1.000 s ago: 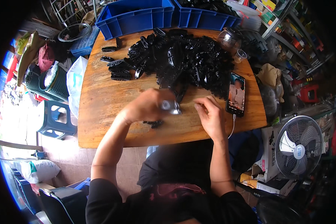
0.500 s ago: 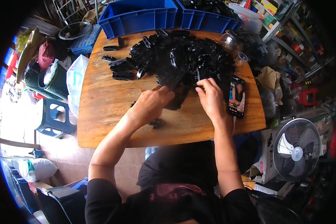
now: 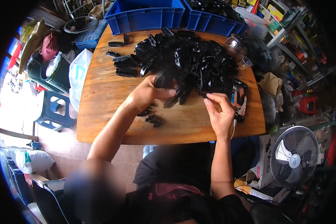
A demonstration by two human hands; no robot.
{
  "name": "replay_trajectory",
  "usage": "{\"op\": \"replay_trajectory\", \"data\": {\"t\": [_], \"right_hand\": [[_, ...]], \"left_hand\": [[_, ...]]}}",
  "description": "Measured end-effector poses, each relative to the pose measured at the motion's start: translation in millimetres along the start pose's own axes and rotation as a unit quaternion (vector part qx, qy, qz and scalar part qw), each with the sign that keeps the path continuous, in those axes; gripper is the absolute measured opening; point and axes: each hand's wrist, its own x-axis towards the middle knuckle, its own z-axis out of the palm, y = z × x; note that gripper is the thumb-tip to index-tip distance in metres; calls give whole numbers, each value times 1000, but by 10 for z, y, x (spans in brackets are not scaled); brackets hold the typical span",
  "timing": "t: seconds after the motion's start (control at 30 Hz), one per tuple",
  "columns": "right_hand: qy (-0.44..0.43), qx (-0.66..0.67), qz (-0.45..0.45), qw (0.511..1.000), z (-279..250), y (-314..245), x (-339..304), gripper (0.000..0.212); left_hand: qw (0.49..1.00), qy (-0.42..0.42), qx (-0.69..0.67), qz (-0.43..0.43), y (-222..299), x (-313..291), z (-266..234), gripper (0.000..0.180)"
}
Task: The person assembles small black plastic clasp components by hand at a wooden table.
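Observation:
A heap of black plastic parts (image 3: 192, 56), some with shiny silvery edges, covers the far middle of the wooden table (image 3: 100, 112). At the heap's near side, my left hand (image 3: 147, 93) is closed around a blurred black plastic part (image 3: 163, 80), its thumb pointing right. My right hand (image 3: 221, 110) is at the heap's near right, thumb and forefinger pinched together. A small dark piece (image 3: 204, 95) shows at those fingertips, too small to name. Small ridged black pieces (image 3: 154, 120) lie on the wood near my left wrist.
Two blue bins (image 3: 145, 18) stand along the far edge; the right one holds more black parts. A phone (image 3: 239, 99) with a cable lies right of my right hand. Beyond it are clear plastic cups (image 3: 245, 62). A fan (image 3: 295, 158) stands right, a blue stool (image 3: 56, 110) left.
My left hand has turned and lifted, its thumb now showing beside a black part. My right hand has drawn back from the heap toward me. The whole view has shifted slightly.

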Motion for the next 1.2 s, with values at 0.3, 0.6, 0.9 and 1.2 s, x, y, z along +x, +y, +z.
{"op": "replay_trajectory", "data": {"t": [0.3, 0.6, 0.9, 1.2], "right_hand": [[-28, 201, 65, 977, 97, -303, -32, 14], [-64, -23, -78, 995, 282, -539, 72, 22], [-94, 59, 60, 992, 201, -452, -28, 20], [-100, 154, 67, 981, 264, -467, -55, 12]], "left_hand": [[978, -55, -187, -73, -40, 22, 36, 20], [978, -27, -186, -89, -142, 11, 167, 25], [980, 0, -173, -96, -140, 8, 209, 24], [987, 24, -134, -85, -212, 1, 244, 23]]}}
